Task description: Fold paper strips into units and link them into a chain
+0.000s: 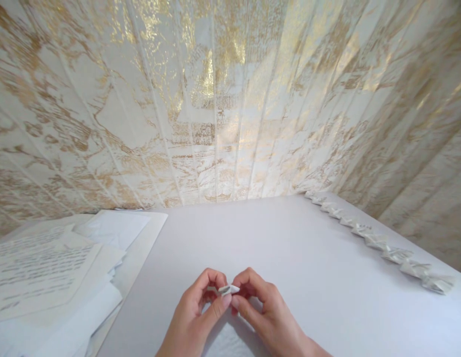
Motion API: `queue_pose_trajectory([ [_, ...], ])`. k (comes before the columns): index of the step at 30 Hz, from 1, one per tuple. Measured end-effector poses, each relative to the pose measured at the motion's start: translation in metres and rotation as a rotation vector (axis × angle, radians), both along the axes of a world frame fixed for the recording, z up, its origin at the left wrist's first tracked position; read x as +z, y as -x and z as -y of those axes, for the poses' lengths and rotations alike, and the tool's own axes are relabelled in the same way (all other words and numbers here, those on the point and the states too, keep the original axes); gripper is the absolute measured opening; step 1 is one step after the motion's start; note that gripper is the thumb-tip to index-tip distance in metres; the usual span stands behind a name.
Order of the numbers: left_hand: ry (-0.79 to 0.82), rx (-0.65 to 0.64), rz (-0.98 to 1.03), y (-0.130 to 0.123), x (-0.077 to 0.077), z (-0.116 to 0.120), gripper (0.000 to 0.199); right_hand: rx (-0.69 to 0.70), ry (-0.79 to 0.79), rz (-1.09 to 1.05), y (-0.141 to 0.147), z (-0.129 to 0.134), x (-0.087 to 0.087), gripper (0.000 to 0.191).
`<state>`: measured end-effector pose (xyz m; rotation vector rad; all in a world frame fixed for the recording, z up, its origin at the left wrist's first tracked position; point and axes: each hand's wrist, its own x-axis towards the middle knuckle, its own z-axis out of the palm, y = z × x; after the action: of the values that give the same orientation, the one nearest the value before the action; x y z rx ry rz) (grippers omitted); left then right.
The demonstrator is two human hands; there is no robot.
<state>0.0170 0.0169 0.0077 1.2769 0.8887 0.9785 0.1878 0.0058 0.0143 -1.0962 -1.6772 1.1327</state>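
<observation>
Between my fingertips, low in the middle of the head view, is a small folded piece of white paper (229, 289) with grey marks on it. My left hand (199, 308) pinches its left side between thumb and bent fingers. From the other side, my right hand (266, 308) grips the right end, thumb below and index finger above. Both thumbs almost meet at the paper's lower edge. The folds on its underside are hidden by the fingers. Under the hands lies the white table top (230, 238), with their shadow on it.
Along the table's right edge runs a row of several small folded paper pieces (386, 242). Loose sheets (48, 277), some with lines of handwriting, overlap in a pile on the left. A white and gold patterned curtain (215, 109) hangs behind the table and along its right side.
</observation>
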Motion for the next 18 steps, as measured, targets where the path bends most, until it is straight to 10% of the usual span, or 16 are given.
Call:
queue_pose_trajectory([
  [5,0.073,-0.161,0.150,-0.004,-0.003,0.004,0.035,-0.018,-0.148,-0.024,-0.003,0.002,0.002,0.020],
  [11,-0.421,0.075,-0.608,0.004,-0.002,0.008,0.011,0.039,-0.718,0.626,-0.011,-0.005,0.006,0.025],
  [18,-0.847,0.038,-0.927,0.007,-0.007,0.000,0.019,0.063,-0.813,0.835,-0.003,-0.002,0.001,0.026],
])
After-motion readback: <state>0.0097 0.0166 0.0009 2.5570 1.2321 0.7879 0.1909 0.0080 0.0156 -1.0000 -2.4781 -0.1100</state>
